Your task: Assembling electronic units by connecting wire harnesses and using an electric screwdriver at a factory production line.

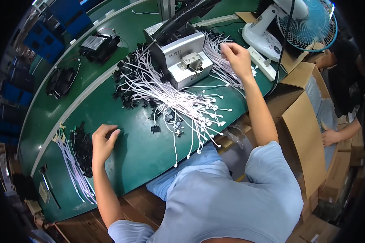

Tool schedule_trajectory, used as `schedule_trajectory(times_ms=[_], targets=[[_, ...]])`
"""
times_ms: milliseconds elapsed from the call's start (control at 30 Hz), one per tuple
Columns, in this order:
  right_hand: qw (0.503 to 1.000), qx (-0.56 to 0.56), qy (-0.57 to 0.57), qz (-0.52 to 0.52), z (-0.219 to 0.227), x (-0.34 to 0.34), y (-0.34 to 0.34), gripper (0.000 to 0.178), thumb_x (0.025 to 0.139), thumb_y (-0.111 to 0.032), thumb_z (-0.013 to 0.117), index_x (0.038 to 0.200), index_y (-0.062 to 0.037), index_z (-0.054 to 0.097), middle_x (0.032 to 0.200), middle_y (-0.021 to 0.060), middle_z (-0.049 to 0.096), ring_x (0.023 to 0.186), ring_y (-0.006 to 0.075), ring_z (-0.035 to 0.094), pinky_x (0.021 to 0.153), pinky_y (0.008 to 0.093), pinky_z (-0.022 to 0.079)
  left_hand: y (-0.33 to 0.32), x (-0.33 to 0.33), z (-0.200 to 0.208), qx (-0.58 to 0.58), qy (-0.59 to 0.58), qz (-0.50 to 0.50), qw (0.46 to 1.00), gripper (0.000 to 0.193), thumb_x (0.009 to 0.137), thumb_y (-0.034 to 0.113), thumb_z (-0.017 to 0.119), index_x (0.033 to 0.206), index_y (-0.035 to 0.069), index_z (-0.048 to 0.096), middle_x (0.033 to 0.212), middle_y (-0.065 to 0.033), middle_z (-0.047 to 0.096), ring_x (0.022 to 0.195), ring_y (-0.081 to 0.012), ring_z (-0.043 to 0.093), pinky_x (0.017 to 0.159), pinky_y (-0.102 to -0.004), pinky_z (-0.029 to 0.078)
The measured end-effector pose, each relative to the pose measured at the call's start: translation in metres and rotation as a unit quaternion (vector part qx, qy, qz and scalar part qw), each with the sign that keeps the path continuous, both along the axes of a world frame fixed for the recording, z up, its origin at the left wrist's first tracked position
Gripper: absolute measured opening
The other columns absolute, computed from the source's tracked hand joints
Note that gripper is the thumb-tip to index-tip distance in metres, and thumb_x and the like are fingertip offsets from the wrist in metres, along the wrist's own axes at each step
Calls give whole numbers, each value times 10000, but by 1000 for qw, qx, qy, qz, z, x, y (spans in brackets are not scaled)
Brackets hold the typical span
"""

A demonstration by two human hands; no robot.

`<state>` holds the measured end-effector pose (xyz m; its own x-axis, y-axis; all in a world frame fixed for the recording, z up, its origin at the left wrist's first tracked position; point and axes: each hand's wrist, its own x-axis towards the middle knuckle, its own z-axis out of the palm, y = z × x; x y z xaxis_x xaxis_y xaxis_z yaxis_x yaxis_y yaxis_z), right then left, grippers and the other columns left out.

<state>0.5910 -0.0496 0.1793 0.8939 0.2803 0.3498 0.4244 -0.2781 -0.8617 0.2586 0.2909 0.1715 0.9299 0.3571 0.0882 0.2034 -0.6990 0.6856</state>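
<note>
My left hand [102, 142] hovers over the green table, fingers loosely bent and the thumb tip close to the forefinger; nothing shows between them. Out to the right, my right hand [238, 60] is above a bundle of white cables [217, 54], its fingers curled in toward the thumb. Whatever it may pinch is too small to make out. A silver-grey bench machine [190, 60] with a metal clamp on its front stands between the hands. A large heap of white cables [170, 97] with white and black connectors spreads before it.
Left lie black cable parts [82, 148] and a lilac-white cable bunch [71, 166]. Black devices [99, 45] sit beyond the pale rail. At right are a blue fan [308, 24], a power strip [262, 65] and an open carton [306, 137], with another person's hand [330, 136] beside it.
</note>
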Motion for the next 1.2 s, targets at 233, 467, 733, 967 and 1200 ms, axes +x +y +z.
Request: schedule_trajectory(times_ms=[233, 467, 733, 967, 1200], targets=[[938, -340, -62, 21, -9, 46, 9, 316, 782, -287, 670, 947, -21, 711, 883, 173, 692, 833, 311, 672, 765, 379, 515, -8, 5, -2, -8, -6, -14, 1000, 139, 801, 41, 688, 911, -38, 656, 791, -81, 625, 665, -129, 587, 609, -246, 462], [984, -165, -70, -25, 9, 75, -5, 242, 796, -225, 648, 887, -8, 707, 744, 86, 667, 664, 206, 618, 618, 330, 476, -9, -3, 2, 28, -61, 26, 997, 140, 799, 33, 686, 920, -31, 659, 785, -92, 614, 632, -147, 548, 599, -264, 448], [722, 471, 420, 284, 74, 80, -41, 166, 946, -146, 538, 858, -8, 566, 525, -59, 358, 467, 58, 329, 464, 222, 274, -29, -8, 14, 45, -58, 89, 993, 158, 808, 38, 676, 954, -21, 659, 825, -93, 625, 714, -165, 580, 665, -270, 464], [821, 309, 271, 395, 75, -106, 21, 147, 926, -170, 554, 915, -38, 489, 551, -27, 442, 438, 74, 391, 427, 223, 336, -132, 8, 55, 77, -273, -20, 959, 530, 754, 168, 730, 1218, 1, 535, 1188, -206, 554, 1083, -370, 526, 949, -436, 408], [828, 173, 294, 445, 25, -212, 89, 99, 842, -63, 627, 846, -12, 543, 690, 54, 579, 558, 115, 561, 503, 265, 469, -152, -39, 36, -186, -168, 39, 967, 178, 883, 57, 629, 1042, -15, 664, 713, -101, 645, 619, -140, 614, 584, -260, 488]])
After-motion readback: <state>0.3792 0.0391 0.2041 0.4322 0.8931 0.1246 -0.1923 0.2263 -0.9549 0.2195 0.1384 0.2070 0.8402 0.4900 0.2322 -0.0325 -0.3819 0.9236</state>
